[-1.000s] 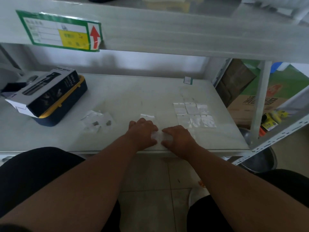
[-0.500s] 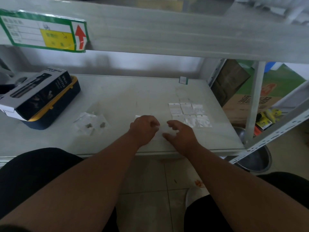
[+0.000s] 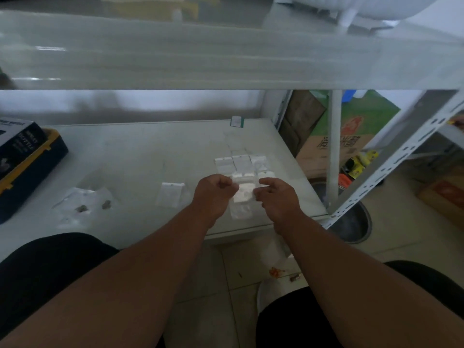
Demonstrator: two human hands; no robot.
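Small clear bag [image 3: 243, 194] between my fingers: my left hand [image 3: 213, 194] has its fingers curled in, pinching the bag's left edge. My right hand [image 3: 278, 200] nips the right edge between thumb and forefinger, as far as the blur lets me tell. I hold the bag just above the shelf [image 3: 150, 151], close to its front edge and toward the right end. Just behind it, the grid of laid-out bags [image 3: 244, 163] sits in tidy rows. To my left a spare bag [image 3: 172, 194] lies flat, further left lie crumpled bags [image 3: 82, 204] with small dark bits on them, and the box [image 3: 25, 156] stands at the far left end. I judge I am mid-step, with one bag picked up and ready to be set down. The next move calls for carrying it level to the open spot in the grid's front row and squaring its edges with its neighbours. A second ago both my hands were on the shelf near its front edge, over the bag; now they have risen and drawn apart, and the spare bag lies uncovered.
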